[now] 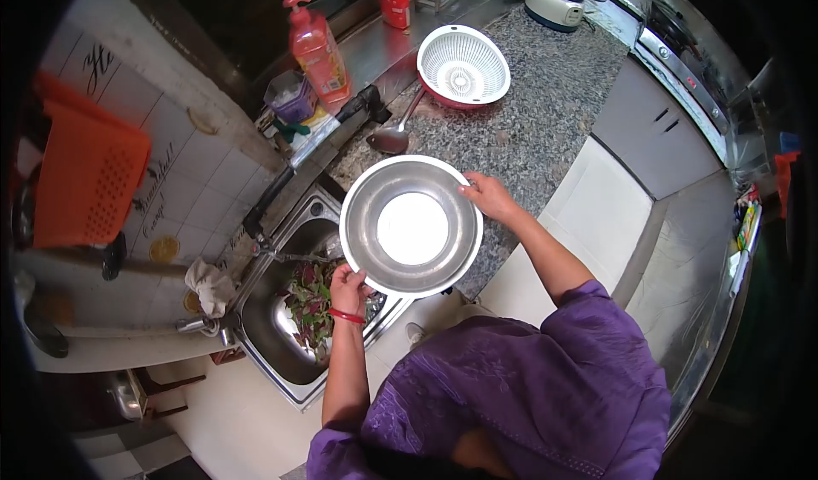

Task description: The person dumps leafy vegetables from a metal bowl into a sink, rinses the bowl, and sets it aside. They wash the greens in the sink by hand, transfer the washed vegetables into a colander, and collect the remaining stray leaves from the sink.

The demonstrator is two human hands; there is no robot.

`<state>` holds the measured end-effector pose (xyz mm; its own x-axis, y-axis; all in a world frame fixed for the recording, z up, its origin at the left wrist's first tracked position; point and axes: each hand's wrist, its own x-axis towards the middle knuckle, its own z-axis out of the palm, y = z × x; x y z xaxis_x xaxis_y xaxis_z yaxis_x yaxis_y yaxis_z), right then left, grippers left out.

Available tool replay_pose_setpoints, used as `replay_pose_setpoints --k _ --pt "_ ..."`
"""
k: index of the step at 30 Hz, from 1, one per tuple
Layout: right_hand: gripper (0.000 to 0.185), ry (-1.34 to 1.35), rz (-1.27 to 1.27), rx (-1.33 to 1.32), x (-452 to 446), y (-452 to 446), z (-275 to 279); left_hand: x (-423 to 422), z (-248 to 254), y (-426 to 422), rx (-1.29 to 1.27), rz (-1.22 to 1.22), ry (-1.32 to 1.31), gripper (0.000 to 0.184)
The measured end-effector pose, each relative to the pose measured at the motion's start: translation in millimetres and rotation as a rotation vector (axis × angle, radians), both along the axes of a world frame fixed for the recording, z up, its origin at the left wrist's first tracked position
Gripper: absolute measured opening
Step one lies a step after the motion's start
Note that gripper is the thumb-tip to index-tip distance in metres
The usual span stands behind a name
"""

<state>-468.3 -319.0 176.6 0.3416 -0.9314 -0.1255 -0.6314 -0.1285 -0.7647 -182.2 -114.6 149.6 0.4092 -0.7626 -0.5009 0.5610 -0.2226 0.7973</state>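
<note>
A wide metal basin with a white rim is held above the corner between the sink and the granite counter. My left hand, with a red band at the wrist, grips its near left edge. On the opposite side, my right hand is closed round the rim with the thumb on top. Beneath and left of my left hand, leafy greens with purple leaves lie in the metal sink. What is under the basin is hidden.
On the granite counter are a white strainer in a red bowl, a ladle and a white cooker. Pink soap bottle by the ledge; orange basket at left; stove at upper right.
</note>
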Motion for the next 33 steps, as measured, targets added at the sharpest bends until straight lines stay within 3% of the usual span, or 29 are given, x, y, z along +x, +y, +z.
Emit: replay_pose_setpoints --k 10,11,15,18,19,20,22,26,28,33 --pt "0.047 -0.053 0.188 0.096 -17 -47 -19 -32 -9 0 0.032 0.091 -0.028 0.014" --pt "0.047 -0.200 0.125 0.253 -16 -46 -23 -34 -7 1 0.025 0.101 -0.026 0.013" --pt "0.033 -0.208 0.192 0.523 -17 -45 -35 -33 -8 1 -0.063 0.056 0.088 0.011" --pt "0.026 -0.278 0.125 0.552 -26 -33 -22 -40 22 5 -0.071 0.079 0.138 0.016" --pt "0.025 -0.330 0.102 0.565 -34 -27 -18 -29 6 12 -0.006 0.095 -0.006 0.018" --pt "0.024 -0.381 0.073 0.572 -45 -22 -11 -24 4 17 0.217 0.071 -0.332 0.021" --pt "0.025 -0.408 -0.050 0.553 -71 -8 2 9 -44 38 0.167 -0.027 -0.898 0.022" --pt "0.023 -0.663 -0.355 0.470 -151 36 17 33 -66 66 0.154 -0.032 -0.779 0.019" --pt "0.023 -0.805 -0.508 0.399 -201 60 -3 29 -62 80 0.224 -0.007 -0.721 0.014" --pt "0.022 -0.784 -0.989 0.239 -312 154 -43 36 -69 109 0.261 -0.077 -0.713 0.005"
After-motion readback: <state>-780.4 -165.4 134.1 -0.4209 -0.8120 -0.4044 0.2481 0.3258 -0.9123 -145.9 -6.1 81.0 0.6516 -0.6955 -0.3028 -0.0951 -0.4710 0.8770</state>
